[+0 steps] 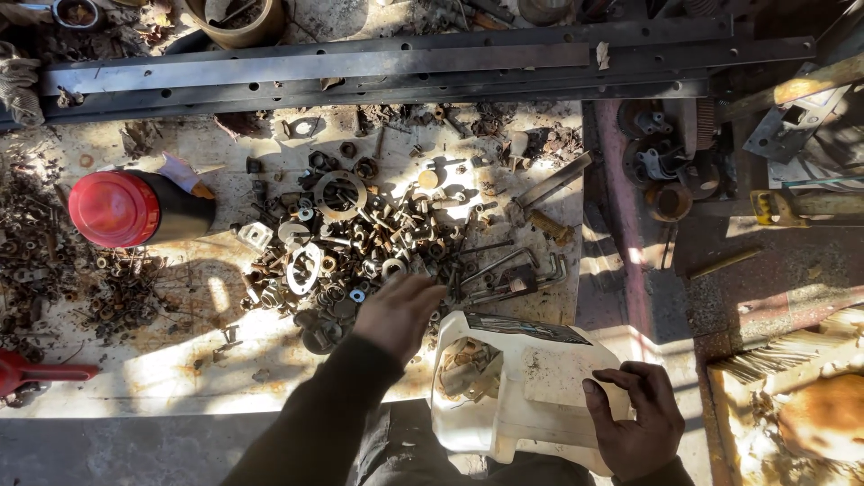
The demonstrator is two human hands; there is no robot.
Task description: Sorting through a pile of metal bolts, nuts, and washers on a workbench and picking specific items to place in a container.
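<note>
My left hand [396, 313] reaches palm down over a heap of rusty nuts, bolts and washers [378, 243] on the dusty bench; its fingers curl into the heap and hide whatever they touch. My right hand [634, 421] grips the near right side of a white plastic jug with a cut-open side [531, 378], which rests at the bench's near edge with a few metal pieces inside. A large flat ring [340, 191] and an oval gasket [304, 267] lie in the heap just beyond my left hand.
A dark jar with a red lid [135, 209] lies on its side at left. Long steel bars [360, 67] run across the back. Rusty scraps [54, 261] cover the left side, a red handle [40, 371] sits near left, broom bristles [792, 355] at right.
</note>
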